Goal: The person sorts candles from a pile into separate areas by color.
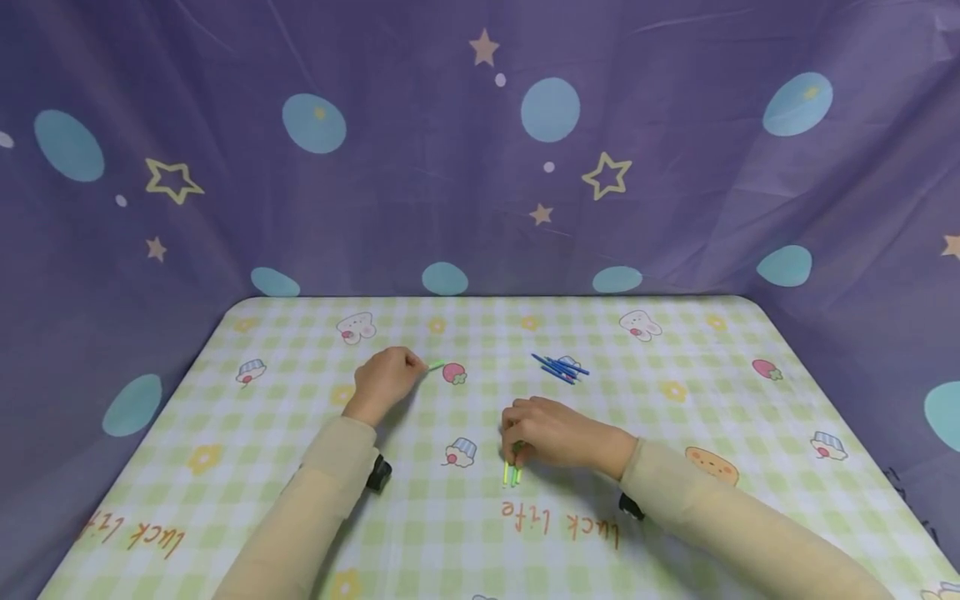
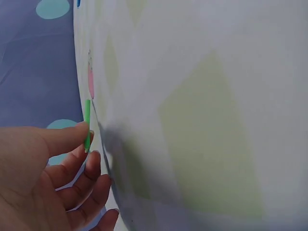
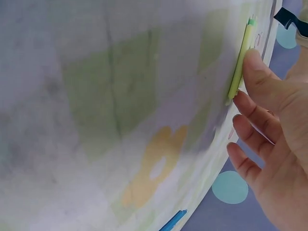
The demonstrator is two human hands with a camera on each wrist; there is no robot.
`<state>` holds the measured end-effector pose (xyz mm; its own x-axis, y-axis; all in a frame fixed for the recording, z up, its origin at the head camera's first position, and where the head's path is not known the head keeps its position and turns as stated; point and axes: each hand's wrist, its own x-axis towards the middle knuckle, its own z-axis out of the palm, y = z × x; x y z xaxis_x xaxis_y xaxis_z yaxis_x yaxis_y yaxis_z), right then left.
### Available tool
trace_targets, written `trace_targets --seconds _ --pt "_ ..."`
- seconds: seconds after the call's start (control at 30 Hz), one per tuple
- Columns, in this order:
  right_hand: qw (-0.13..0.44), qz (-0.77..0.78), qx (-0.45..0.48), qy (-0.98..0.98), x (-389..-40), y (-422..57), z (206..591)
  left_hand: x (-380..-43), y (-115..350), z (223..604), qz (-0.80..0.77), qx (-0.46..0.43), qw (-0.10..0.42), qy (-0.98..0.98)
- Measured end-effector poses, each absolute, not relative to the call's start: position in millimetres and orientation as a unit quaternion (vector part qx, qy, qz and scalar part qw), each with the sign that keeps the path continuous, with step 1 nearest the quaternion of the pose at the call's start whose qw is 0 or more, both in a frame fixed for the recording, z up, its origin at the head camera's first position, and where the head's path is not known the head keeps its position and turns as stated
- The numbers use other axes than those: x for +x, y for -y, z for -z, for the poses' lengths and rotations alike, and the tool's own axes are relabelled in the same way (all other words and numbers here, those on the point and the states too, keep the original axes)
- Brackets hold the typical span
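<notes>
My left hand [image 1: 385,385] is held over the table left of the middle. Between its thumb and index finger it pinches a short green stick [image 2: 87,114], whose end points right toward a printed strawberry in the head view. The other fingers are loosely bent. Nearer the front, my right hand [image 1: 558,435] reaches down to a few thin sticks lying side by side. Its thumb and index finger pinch a yellow stick [image 3: 241,62] low over the cloth. A green stick [image 1: 514,477] lies among them, its far end hidden under the fingers.
A loose pile of several blue sticks [image 1: 561,368] lies beyond the right hand. A checked cloth [image 1: 420,533] with printed pictures covers the table. Purple curtain [image 1: 420,233] hangs behind and along both sides. Dark wrist devices [image 1: 379,473] show below the sleeves.
</notes>
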<state>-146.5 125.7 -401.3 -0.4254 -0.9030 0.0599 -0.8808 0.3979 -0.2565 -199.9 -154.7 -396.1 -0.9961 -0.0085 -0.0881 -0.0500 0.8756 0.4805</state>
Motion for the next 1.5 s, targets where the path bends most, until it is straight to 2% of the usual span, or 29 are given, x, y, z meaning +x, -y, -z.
trace_targets --seconds 0.4,0.63,0.8,1.03,1.23,1.5 --pt "0.056 0.132 -0.537 -0.831 -148 -125 400 -199 151 395 -0.223 -0.007 0.042 -0.974" --pt "0.041 0.131 -0.538 -0.832 -147 -124 400 -189 139 392 -0.214 0.027 0.000 -0.977" --pt "0.029 0.142 -0.536 -0.832 -147 -123 394 -172 124 386 -0.211 0.051 -0.008 -0.976" --pt "0.017 0.163 -0.524 -0.836 -161 -121 387 -142 108 384 -0.221 0.088 0.023 -0.971" --pt "0.005 0.167 -0.515 -0.840 -183 -114 388 -116 94 389 -0.235 0.154 0.059 -0.958" --pt "0.046 0.183 -0.464 -0.865 -208 -90 386 -98 70 396 -0.182 0.230 0.031 -0.955"
